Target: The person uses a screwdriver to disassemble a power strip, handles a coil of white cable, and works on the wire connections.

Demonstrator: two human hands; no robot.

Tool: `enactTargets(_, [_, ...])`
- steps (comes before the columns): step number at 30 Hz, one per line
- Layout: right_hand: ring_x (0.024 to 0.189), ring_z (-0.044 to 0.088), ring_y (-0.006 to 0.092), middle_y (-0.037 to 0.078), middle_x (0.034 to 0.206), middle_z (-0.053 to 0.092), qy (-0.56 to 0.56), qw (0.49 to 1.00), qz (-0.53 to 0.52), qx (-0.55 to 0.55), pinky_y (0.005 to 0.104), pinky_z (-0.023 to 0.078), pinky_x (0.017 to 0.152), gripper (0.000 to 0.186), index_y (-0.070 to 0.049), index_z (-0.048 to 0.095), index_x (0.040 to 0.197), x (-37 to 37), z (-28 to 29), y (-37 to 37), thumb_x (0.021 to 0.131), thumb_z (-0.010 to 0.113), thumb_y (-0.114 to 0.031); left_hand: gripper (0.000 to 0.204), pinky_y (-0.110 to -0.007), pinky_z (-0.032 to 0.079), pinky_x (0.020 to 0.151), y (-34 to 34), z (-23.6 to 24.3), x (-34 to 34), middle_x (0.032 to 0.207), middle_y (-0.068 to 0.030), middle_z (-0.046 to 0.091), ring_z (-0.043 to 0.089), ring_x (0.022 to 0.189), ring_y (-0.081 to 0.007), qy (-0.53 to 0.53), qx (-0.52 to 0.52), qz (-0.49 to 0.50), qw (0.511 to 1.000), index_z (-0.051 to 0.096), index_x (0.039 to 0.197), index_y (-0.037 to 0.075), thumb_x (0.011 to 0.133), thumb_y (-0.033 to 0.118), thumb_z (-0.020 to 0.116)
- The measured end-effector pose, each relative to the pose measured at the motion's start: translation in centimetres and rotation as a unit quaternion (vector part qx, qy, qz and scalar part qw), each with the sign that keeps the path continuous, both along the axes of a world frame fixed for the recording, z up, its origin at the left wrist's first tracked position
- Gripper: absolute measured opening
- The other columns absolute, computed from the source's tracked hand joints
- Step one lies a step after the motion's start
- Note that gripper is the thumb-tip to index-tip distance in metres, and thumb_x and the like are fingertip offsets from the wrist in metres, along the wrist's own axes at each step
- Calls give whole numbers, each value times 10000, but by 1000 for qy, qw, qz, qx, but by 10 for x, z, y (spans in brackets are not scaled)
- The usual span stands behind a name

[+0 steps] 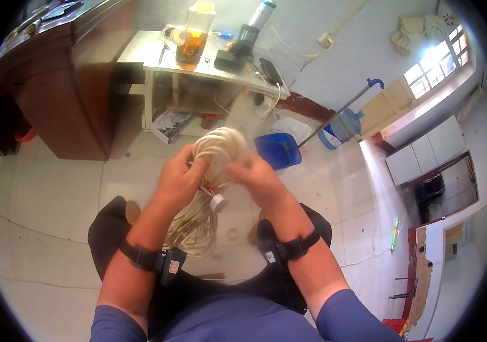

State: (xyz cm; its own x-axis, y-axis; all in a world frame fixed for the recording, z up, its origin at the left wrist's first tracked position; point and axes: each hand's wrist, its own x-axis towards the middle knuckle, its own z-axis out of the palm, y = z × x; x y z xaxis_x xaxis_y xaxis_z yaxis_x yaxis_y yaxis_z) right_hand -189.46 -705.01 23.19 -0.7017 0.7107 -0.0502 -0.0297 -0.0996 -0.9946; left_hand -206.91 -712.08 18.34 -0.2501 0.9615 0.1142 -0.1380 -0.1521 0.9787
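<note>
Cream cable coil [221, 142]: is held above tiled floor [55, 194], in curled, closed fingers of left hand [178, 178]; adjoins blurred right hand [258, 179], with finger opening and hold not determinable.

A blue short-sleeved shirt [240, 319], dark trousers [105, 232] and black forearm straps [137, 256] show.
</note>
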Motion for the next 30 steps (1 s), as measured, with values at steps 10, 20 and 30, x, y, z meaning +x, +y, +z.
enactTargets(10, [1145,570,261,152,1274,565,-164,968,2,-189,427,505,923,914,10,251,1496,11,-31,-24,856,717,-447,222,-220,472,694,-3,9,-9,929,-10,650,553,802,-47,72,11,115,991,617,1142,-8,997,155,578])
enactTargets(20, [1119,577,247,126,1262,539,-52,956,-13,-287,363,567,796,698,-54,329,1442,3,-28,-37,905,671,-340,195,-212,476,640,-7,16,-10,919,-4,647,550,739,-34,45,5,135,990,611,1112,-7,986,142,598])
enactTargets(30, [851,622,267,128,1072,602,-245,863,-126,423,348,517,694,458,-89,605,1170,-4,-41,-54,788,784,-268,184,-208,468,569,-4,12,-10,878,-4,635,551,686,-34,64,11,167,984,601,1095,-4,973,134,608])
